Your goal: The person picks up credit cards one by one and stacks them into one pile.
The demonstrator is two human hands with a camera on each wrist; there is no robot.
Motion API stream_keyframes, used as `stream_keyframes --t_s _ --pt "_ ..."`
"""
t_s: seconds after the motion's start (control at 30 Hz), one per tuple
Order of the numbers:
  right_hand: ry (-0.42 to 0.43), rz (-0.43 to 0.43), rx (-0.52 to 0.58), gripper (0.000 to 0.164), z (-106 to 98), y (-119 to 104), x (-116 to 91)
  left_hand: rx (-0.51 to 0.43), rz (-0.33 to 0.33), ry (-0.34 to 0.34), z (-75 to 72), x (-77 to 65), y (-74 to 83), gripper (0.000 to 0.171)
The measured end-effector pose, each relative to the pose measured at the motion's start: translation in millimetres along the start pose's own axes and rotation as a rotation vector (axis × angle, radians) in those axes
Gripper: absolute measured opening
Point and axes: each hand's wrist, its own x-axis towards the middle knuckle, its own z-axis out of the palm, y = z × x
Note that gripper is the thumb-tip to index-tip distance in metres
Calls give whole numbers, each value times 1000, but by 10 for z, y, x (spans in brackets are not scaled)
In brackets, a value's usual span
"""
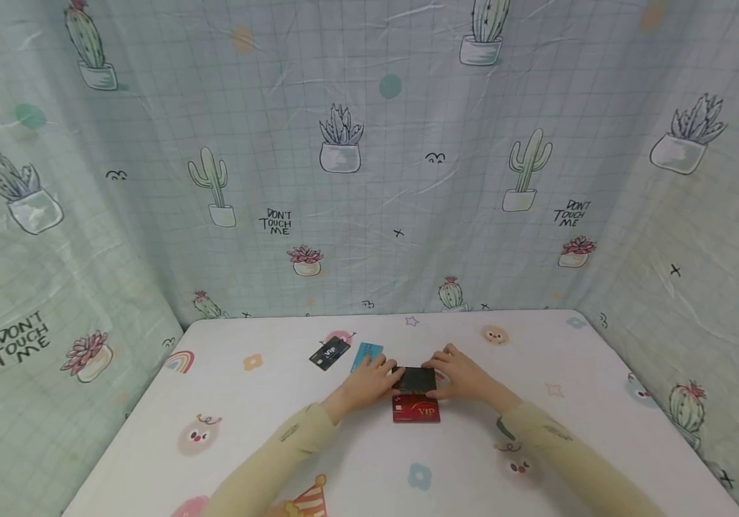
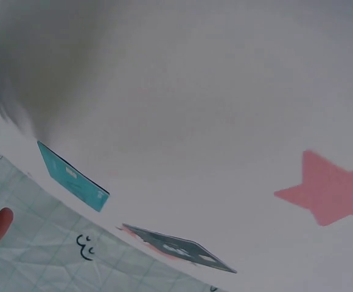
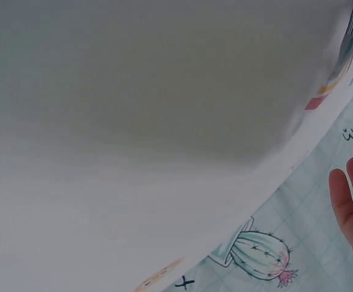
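Observation:
A dark, flat, card-sized rectangle [image 1: 416, 379] lies between both hands just behind a red VIP card [image 1: 416, 411]; whether it is a card or a card holder I cannot tell. My left hand [image 1: 368, 380] grips its left side, thumb at the near corner and a finger at the far one. On the right side my right hand [image 1: 462, 375] pinches it between thumb and fingers. Beyond the left fingers lies a blue card [image 1: 363, 352], partly covered by that hand. The wrist views show only a few fingertips at their edges.
A black VIP card [image 1: 330, 352] lies farther left, near the back of the white table [image 1: 246, 402], which bears printed cartoon figures. A cactus-print cloth [image 1: 369, 201] hangs behind the table and along both sides.

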Motion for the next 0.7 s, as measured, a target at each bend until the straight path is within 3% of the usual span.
stream_keyframes --t_s 0.43,0.7 --pt "-83 24 13 52 -86 -98 -152 1 41 -45 -37 -76 111 45" --pt "-93 -49 -25 53 -52 -148 -230 8 97 -43 -70 -142 166 47"
